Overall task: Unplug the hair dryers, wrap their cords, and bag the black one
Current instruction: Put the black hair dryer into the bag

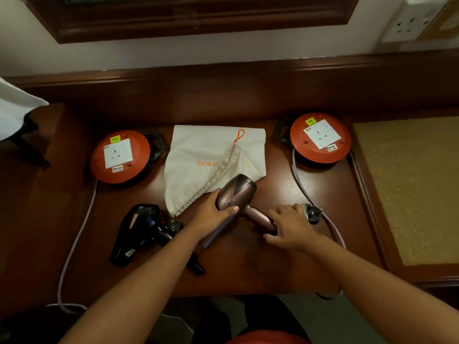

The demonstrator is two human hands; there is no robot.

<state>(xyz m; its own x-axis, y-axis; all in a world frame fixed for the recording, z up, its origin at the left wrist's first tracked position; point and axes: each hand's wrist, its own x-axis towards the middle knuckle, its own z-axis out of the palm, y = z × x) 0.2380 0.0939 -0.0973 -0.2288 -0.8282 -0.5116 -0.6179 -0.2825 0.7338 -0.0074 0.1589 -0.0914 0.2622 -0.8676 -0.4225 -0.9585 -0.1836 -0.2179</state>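
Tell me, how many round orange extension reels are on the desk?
2: one round orange extension reel left of the cream cloth bag, another to its right. None seems hidden.

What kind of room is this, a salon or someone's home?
Probably a hotel room or bedroom, not a salon: a dark wooden desk built against the wall, a framed mirror or picture above it, a wall socket, and a cloth drawstring bag such as hotels supply for hair dryers.

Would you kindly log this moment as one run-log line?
left hand: grips bronze dryer body | right hand: on its handle | black dryer: on desk, unbagged | bag: flat
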